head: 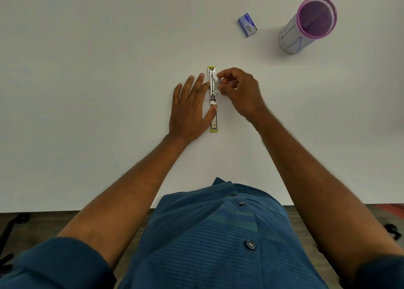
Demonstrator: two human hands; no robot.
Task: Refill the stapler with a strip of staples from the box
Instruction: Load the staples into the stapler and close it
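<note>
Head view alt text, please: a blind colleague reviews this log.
A person's right hand pinches a short silvery staple strip beside an opened yellow-edged metal stapler lying flat on a white table, the left hand steadying it. Farther right are a small blue staple box and a purple-rimmed mesh cup.

Lots of bare worktop [87,70] on the left. Far right, small blue box [247,25] and tall purple cup [306,30], well apart.
</note>
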